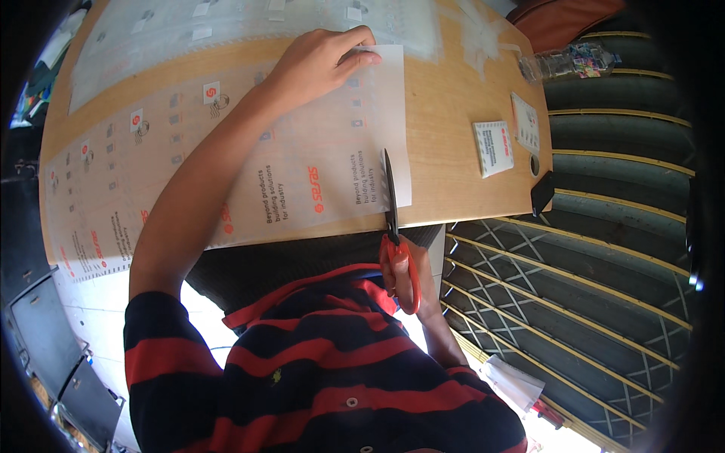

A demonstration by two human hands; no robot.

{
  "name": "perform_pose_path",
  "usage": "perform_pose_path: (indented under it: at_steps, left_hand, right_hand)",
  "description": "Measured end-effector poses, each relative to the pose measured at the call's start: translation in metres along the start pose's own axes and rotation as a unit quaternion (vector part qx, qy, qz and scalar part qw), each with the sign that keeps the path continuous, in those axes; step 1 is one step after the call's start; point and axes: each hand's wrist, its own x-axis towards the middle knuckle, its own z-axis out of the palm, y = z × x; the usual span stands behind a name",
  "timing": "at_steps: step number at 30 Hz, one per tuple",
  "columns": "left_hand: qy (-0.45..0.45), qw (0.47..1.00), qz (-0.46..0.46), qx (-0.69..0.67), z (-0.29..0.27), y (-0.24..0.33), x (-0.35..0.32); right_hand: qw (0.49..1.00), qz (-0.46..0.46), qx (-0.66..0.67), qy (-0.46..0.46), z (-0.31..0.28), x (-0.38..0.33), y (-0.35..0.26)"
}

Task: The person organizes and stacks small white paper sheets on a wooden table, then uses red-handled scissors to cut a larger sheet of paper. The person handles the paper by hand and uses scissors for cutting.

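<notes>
A long translucent printed sheet (pixel 226 158) lies across the wooden table (pixel 453 113). My left hand (pixel 321 64) presses flat on the sheet's far right corner, fingers spread toward its edge. My right hand (pixel 404 272) grips red-handled scissors (pixel 394 226) at the table's near edge. Their dark blades point away from me and lie on the sheet close to its right edge, a narrow strip of sheet to their right.
A second pale sheet (pixel 226 26) lies at the table's far side. Two small white packets (pixel 495 147) and a black object (pixel 542 192) sit near the right edge. A plastic bottle (pixel 566 62) lies at the far right corner. Metal grating (pixel 589 302) covers the floor to the right.
</notes>
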Motion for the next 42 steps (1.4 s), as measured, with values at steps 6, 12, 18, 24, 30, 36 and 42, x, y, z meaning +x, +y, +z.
perform_pose_path:
  at_steps: [6, 12, 18, 24, 30, 36, 42]
  left_hand:
    - [0.014, 0.999, 0.026, 0.019, 0.002, -0.005, 0.001]
    - [0.014, 1.000, 0.003, -0.016, 0.002, -0.006, 0.001]
    - [0.015, 1.000, -0.001, -0.002, 0.001, 0.000, 0.000]
    - [0.026, 0.999, -0.010, -0.025, 0.003, 0.015, -0.003]
    - [0.021, 1.000, 0.013, 0.000, 0.019, 0.034, -0.016]
    - [-0.007, 0.998, 0.000, 0.069, 0.021, 0.037, -0.028]
    - [-0.026, 0.998, 0.003, 0.057, 0.017, 0.038, -0.030]
  right_hand:
    - [0.999, -0.017, -0.043, 0.016, -0.003, 0.001, -0.006]
    - [1.000, -0.002, -0.018, 0.024, -0.001, 0.002, -0.010]
    - [0.999, -0.033, 0.038, 0.012, 0.000, 0.004, -0.023]
    - [0.999, -0.026, 0.007, 0.031, 0.003, 0.000, -0.014]
    - [0.999, -0.013, 0.024, 0.035, 0.011, -0.012, 0.014]
    - [0.996, -0.049, 0.033, 0.062, 0.018, -0.018, 0.024]
    - [0.995, -0.063, -0.029, 0.074, 0.006, -0.016, 0.016]
